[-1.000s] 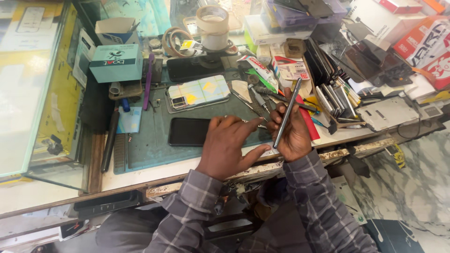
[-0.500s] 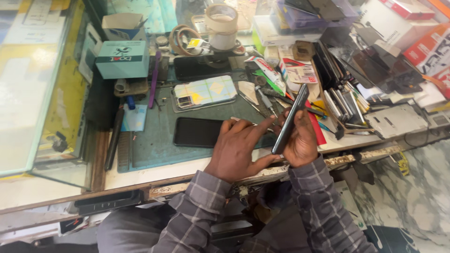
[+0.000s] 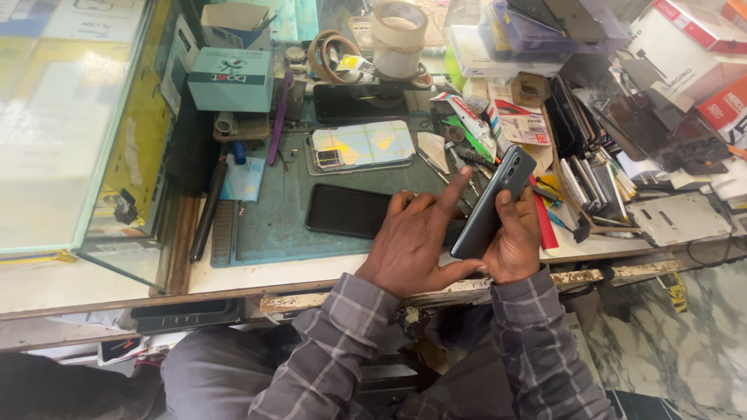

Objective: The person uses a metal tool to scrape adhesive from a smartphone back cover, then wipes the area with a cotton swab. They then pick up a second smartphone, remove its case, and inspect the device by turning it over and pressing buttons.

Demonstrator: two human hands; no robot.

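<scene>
I see my right hand (image 3: pixel 520 245) gripping the grey phone (image 3: pixel 492 204) tilted above the counter (image 3: pixel 257 272) edge; my left hand (image 3: pixel 412 241) touches its side, fingers (image 3: pixel 451 190) spread; a black phone (image 3: pixel 350 211) lies nearby.

A cluttered workbench (image 3: pixel 233 274) carries a dark green work mat (image 3: pixel 272 225) at its centre. On the mat lies a black phone (image 3: pixel 348 211), screen down; at its 12 o'clock a phone in a clear case (image 3: pixel 362 145). At 10 o'clock stands a teal box (image 3: pixel 231 79), at 1 o'clock a tape roll (image 3: pixel 399 26).
</scene>
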